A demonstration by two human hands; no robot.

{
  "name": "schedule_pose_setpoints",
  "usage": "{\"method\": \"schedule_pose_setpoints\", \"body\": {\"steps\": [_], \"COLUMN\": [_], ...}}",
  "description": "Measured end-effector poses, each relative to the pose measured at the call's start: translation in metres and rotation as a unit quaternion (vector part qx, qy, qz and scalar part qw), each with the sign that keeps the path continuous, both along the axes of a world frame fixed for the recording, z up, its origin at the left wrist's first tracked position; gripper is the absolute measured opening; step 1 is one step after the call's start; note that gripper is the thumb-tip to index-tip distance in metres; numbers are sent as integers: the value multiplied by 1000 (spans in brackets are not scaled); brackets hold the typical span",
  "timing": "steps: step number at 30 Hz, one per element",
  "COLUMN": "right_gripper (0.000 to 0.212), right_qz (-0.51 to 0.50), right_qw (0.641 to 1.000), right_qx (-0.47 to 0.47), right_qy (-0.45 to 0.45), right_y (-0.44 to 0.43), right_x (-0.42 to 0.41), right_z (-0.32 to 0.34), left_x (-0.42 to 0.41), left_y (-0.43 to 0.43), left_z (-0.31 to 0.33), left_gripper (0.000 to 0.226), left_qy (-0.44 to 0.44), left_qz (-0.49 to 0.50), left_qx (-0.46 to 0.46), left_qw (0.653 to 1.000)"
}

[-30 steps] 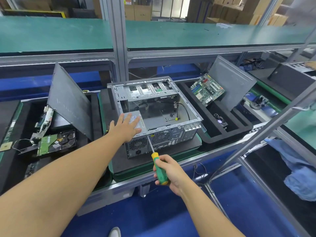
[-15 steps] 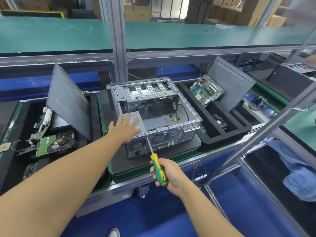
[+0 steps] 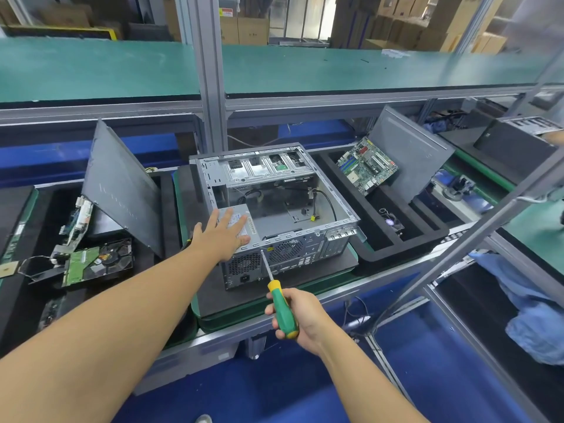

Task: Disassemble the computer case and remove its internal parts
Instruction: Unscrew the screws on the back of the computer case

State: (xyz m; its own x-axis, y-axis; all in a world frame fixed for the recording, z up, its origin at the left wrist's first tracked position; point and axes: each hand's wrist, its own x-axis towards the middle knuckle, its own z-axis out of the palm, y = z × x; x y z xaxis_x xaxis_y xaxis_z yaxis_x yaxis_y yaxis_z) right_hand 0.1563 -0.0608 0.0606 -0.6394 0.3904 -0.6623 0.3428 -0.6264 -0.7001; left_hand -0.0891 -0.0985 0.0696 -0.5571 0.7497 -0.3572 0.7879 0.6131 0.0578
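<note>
Bench: green-topped, metal-framed assembly line, with a black foam mat on it.
Case: open silver metal computer case on the mat, open side up, rear panel towards the person, long axis running away.
Left hand: flat, fingers straight, pressing the grey power supply box in the near-left corner.
Right hand: clenched round the green-and-yellow screwdriver; shaft slants up-left, tip at the rear panel.

Pretty clearly a factory teardown line, not someone's garage. Long green tabletop runs across up top, aluminium posts frame the stations, and cardboard boxes are stacked high out back. Black foam trays either side of an opened case hold a motherboard and a hard drive, and another case sits at the next station over.
</note>
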Motion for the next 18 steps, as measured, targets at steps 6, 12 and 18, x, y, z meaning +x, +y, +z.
{"method": "schedule_pose_setpoints", "body": {"steps": [6,12,18], "right_gripper": [26,10,28], "right_qz": [8,-16,-24], "right_qw": [999,999,1000], "right_qx": [48,42,2], "right_qy": [1,18,5], "right_y": [-1,6,7], "right_x": [3,7,5], "right_z": [-1,-4,3], "left_x": [0,0,1], "left_y": [-1,-1,-1], "left_z": [0,0,1], "left_gripper": [60,60,60], "left_qy": [-1,-5,-10], "left_qz": [5,8,9], "left_qx": [1,3,4], "left_qw": [1000,1000,1000]}}
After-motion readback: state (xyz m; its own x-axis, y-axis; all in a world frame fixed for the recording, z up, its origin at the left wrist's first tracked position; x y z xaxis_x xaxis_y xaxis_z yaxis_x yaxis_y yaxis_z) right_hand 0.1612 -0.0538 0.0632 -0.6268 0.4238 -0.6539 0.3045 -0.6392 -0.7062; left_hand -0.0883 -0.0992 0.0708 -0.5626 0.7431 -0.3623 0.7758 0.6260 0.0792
